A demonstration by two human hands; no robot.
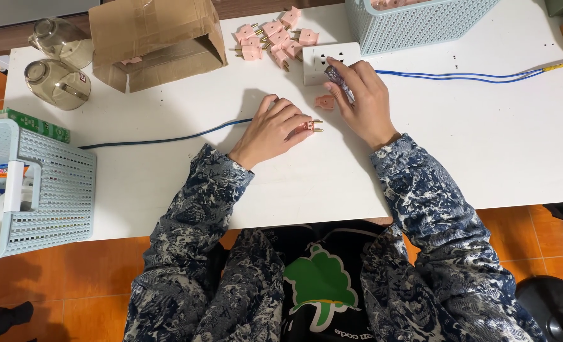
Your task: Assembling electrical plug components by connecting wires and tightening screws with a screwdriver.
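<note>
While the left hand (274, 126) lies curled over a pink plug (308, 126) w/ its brass prongs poking out toward the right, the right hand (360, 95) is closed round a small clear-handled screwdriver (339, 82), tip resting by the white socket block (319, 62). Btwn the two hands sits a loose pink plug piece (324, 102), flat on the white table (497, 126). More pink plugs (274, 37) are heaped just behind the socket, next to a cardboard box (158, 41); a blue cable (167, 138) runs under the left wrist.

To my eye, doing this well means pinning the plug body firm against the tabletop so it can't roll, keeping prongs clear of the fingers, and bringing the driver in straight, not angled, so it doesn't slip. Keep the loose piece near, apart from the pile.
</note>
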